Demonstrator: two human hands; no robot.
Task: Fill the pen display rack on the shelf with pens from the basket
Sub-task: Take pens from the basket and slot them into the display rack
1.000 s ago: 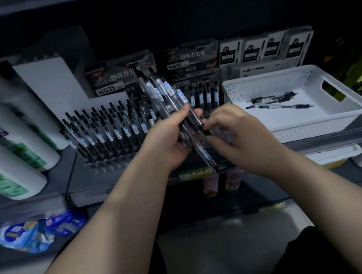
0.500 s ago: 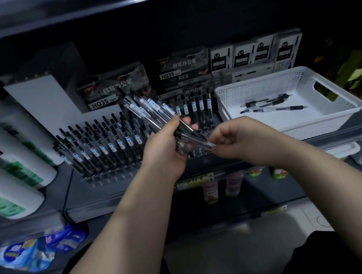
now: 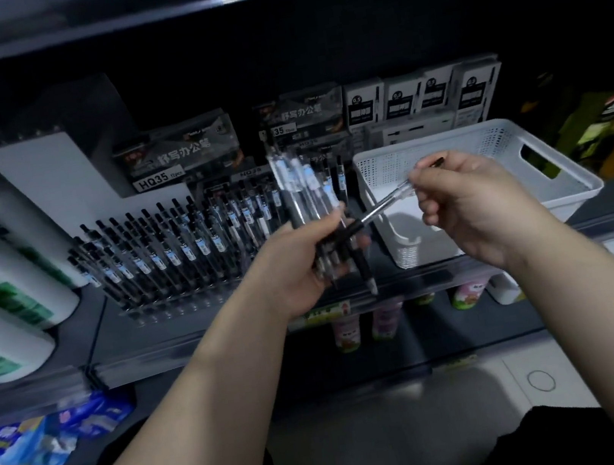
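Pinching one pen [image 3: 385, 208], bundle [image 3: 318, 210] gripped (left)

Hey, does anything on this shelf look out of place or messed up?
Nothing stands out. Pens stand in even rows in the rack, the basket sits flat beside it; the left hand grips a bundle, the right hand pinches one pen.

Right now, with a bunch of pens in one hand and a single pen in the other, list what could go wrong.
1. The left hand grips a fanned bunch of pens; the lowest pen sticks out below the rest and could slip out and drop.
2. The right hand pinches the single pen near its top end only, so it may twist on insertion.
3. The rack looks tightly packed; pushing in may knock neighbours.
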